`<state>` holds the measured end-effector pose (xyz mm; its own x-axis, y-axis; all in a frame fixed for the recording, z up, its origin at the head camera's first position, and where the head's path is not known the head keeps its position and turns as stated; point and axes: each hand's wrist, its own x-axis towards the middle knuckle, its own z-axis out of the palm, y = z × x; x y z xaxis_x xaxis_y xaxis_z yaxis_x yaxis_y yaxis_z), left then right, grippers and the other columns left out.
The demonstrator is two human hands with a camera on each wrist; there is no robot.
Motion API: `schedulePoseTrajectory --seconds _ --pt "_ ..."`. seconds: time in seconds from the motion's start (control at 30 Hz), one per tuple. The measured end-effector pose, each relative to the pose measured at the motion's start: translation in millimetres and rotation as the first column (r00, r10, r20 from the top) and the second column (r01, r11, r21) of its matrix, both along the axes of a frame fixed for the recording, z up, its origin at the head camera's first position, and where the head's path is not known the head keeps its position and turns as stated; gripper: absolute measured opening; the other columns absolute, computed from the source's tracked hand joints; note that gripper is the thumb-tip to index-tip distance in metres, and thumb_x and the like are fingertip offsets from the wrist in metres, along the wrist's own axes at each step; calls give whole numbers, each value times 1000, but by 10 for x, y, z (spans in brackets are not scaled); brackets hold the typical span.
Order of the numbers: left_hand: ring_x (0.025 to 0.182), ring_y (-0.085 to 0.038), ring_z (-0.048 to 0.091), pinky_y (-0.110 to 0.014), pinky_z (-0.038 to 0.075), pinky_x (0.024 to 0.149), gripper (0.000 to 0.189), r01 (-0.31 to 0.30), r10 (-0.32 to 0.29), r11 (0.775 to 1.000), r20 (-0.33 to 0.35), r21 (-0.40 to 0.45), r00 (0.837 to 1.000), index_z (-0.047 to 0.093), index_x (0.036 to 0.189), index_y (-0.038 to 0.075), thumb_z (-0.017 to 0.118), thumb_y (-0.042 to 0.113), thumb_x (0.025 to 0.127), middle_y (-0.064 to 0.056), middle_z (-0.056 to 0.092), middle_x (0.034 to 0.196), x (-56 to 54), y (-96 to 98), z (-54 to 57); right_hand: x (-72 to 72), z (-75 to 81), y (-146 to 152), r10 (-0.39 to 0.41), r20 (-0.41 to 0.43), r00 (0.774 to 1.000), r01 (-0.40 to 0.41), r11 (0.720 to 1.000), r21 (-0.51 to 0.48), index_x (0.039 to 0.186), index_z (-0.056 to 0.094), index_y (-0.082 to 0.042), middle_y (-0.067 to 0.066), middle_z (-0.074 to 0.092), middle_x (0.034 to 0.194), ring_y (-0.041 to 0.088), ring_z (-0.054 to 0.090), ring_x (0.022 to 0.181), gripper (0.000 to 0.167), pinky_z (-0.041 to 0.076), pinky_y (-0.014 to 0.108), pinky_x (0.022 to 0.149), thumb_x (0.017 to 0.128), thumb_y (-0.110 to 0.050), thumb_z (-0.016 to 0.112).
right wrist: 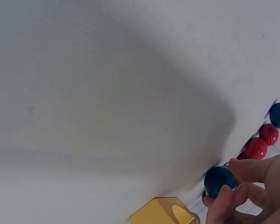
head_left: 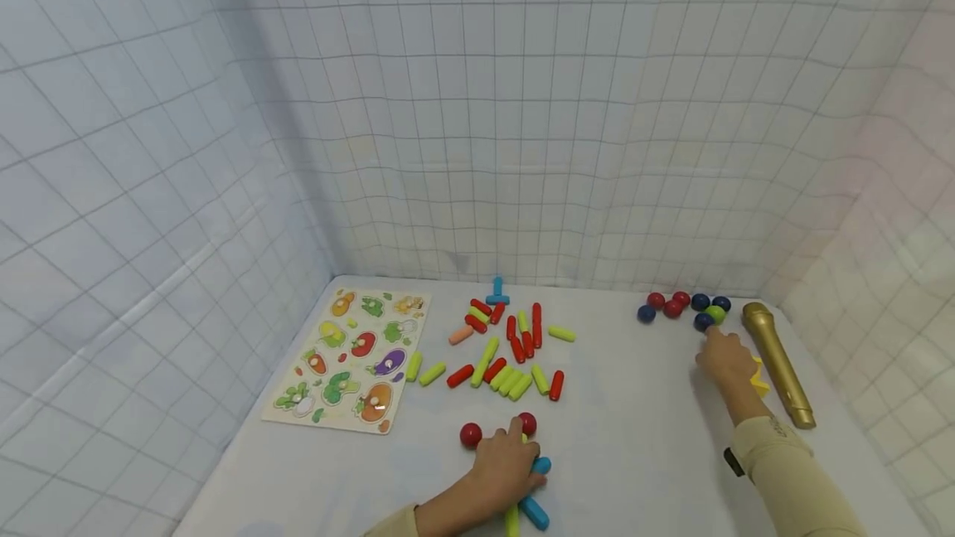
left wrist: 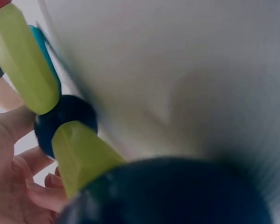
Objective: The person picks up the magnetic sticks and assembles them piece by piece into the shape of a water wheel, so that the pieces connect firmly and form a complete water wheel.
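White tabletop [head_left: 627,446], wrinkled grid-lined white fabric walls [head_left: 522,106] around. Left hand [head_left: 503,469] grips lime-and-blue stick-and-ball model [head_left: 534,512], near the person; right hand [head_left: 727,356] pinches glossy dark-blue ball [right wrist: 219,181], far right.

Under the left hand [head_left: 501,467], a navy ball [left wrist: 70,108] meets a yellow-green rod [left wrist: 25,60] and a bright blue rod [head_left: 534,512], with two plain red balls [head_left: 471,435] near its fingertips. Beyond it spread red rods [head_left: 461,376], yellow-green rods [head_left: 433,374] and one salmon rod [head_left: 462,335]. To its left, a cream puzzle board [head_left: 355,369] is patterned with orange, green, red and purple vegetables. At the fingertips of the right hand [head_left: 727,357] is a dark blue ball [right wrist: 219,181], beside a lime green ball [head_left: 715,315]. Right of that hand, a microphone [head_left: 779,367] is gold; the block [head_left: 759,379] beside it is yellow. Behind both hands, white cloth [head_left: 485,131] carries a grey grid.
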<state>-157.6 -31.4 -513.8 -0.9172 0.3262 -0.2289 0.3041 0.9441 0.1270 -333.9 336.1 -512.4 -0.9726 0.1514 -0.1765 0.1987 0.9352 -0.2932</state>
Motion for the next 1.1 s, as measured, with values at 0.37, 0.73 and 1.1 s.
schedulePoseTrajectory --seconds 0.37,0.73,1.1 --pt "71 -12 48 -21 42 53 27 35 -46 988 70 153 997 69 105 25 73 42 85 -2 51 102 -54 -71 -25 294 45 -406 84 -6 996 -84 995 -46 128 53 -5 31 63 110 38 60 80 44 46 44 62 90 -27 61" --pt "69 -12 47 -21 41 52 27 13 -33 978 91 208 995 66 106 25 72 42 85 -3 50 101 -42 -114 -46 1131 -28 -1395 273 -105 956 -285 949 -133 109 65 -19 0 66 78 14 55 64 35 42 28 53 78 -26 79" --pt "71 -14 47 -22 41 51 28 13 -36 975 100 222 994 63 109 22 69 39 88 -3 47 101 -56 -89 -50 1511 -57 -1902 454 -40 890 -454 874 -175 104 65 -21 -5 63 74 11 51 61 34 44 27 54 76 -27 82"
